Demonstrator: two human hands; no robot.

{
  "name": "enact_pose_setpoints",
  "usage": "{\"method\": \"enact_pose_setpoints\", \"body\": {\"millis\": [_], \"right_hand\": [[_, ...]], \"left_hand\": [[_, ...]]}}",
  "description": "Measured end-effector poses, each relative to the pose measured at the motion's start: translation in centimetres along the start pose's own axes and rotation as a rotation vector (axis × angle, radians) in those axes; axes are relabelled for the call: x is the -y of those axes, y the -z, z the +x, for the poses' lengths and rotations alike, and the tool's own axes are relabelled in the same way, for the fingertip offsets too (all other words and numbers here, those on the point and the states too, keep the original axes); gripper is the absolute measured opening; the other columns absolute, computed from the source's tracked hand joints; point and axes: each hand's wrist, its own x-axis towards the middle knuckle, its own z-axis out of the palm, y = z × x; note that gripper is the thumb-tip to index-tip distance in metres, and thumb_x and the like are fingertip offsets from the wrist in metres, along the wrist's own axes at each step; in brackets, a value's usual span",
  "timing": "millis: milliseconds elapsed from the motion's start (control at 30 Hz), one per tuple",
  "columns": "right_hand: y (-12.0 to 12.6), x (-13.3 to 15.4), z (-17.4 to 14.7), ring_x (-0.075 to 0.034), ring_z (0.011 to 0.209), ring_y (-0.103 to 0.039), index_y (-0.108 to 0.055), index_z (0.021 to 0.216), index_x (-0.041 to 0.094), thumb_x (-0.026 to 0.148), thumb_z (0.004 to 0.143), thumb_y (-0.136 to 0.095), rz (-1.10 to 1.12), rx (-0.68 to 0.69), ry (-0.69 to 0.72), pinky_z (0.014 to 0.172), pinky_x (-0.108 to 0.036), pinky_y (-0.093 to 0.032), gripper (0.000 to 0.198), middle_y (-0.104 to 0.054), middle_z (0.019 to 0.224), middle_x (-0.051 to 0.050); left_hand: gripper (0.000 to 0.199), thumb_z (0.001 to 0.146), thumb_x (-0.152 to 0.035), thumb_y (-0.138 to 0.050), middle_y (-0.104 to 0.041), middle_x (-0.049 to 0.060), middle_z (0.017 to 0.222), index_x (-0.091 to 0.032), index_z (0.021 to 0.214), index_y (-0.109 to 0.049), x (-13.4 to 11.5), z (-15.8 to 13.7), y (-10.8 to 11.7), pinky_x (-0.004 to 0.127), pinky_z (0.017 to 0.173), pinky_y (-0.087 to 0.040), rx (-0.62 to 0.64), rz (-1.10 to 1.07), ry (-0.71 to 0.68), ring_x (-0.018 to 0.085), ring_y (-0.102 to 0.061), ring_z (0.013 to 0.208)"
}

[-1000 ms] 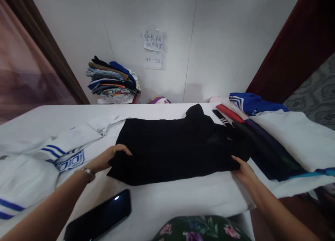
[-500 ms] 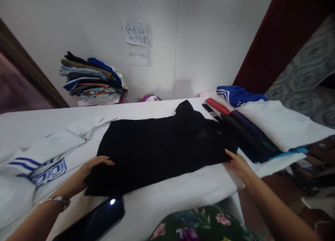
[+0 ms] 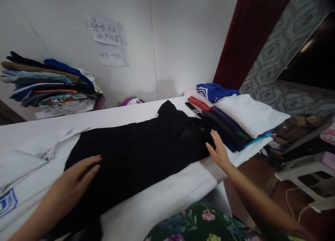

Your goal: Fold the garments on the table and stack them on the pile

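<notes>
Black garment is laid out on the white desk, spanned between the two hands; its collar-like part is pointed away, beyond and between the fingers. Left hand is held over its left end, fingers extended, thumb slightly parted. Right hand is held at its right end, fingers spread wide. Nothing is seen gripped by either; contact with the cloth cannot be told.

White garment is placed left of the left fingers, against the black one. Folded clothes are piled just beyond the right fingers. Bare desk is left beyond the black garment; the near desk edge is found just below the right hand. Clothes stack is seen beyond the left fingers. Boxes are noted well right of the right fingers; contents cannot be made out.
</notes>
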Motion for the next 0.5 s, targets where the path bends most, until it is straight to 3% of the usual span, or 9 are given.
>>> {"method": "enact_pose_setpoints", "body": {"millis": [67,133,267,500], "right_hand": [[-0.8,0.9,0.7,-0.024,0.142,-0.022,-0.033,0.145,0.023,0.038,0.093,-0.043,-0.095,0.104,0.104,0.115,-0.051,-0.021,0.055,-0.033,0.151,-0.009],[-1.6,1.0,1.3,-0.026,0.143,-0.02,-0.036,0.144,0.023,0.042,0.093,-0.042,-0.193,0.237,0.131,0.115,-0.053,-0.015,0.054,-0.034,0.151,-0.008],[-3.0,-1.1,1.6,-0.028,0.139,-0.03,-0.047,0.136,0.024,0.049,0.092,-0.04,-0.291,0.466,0.047,0.113,-0.058,-0.011,0.051,-0.045,0.143,-0.009],[-4.1,-3.3,0.1,-0.025,0.14,-0.029,-0.049,0.135,0.028,0.049,0.092,-0.038,-0.241,0.447,0.003,0.114,-0.054,-0.007,0.049,-0.044,0.145,-0.004]], "left_hand": [[0.05,0.086,-0.051,-0.038,-0.053,0.005,0.138,-0.025,0.123,-0.06,-3.4,0.7,-1.9,0.052,0.111,-0.028,0.011,0.082,-0.078,0.03,-0.042,0.131],[0.05,0.085,-0.049,-0.039,-0.048,0.008,0.142,-0.023,0.124,-0.06,-5.2,1.0,-3.7,0.056,0.11,-0.026,0.079,0.131,-0.094,0.032,-0.037,0.134],[0.053,0.087,-0.044,-0.038,-0.043,0.011,0.145,-0.022,0.133,-0.053,-5.1,0.6,-5.5,0.056,0.108,-0.027,0.178,0.149,-0.012,0.031,-0.036,0.136],[0.062,0.087,-0.054,-0.041,-0.04,0.01,0.147,-0.022,0.14,-0.044,-5.5,0.7,-4.6,0.053,0.112,-0.023,0.192,0.063,0.124,0.028,-0.034,0.137]]}}
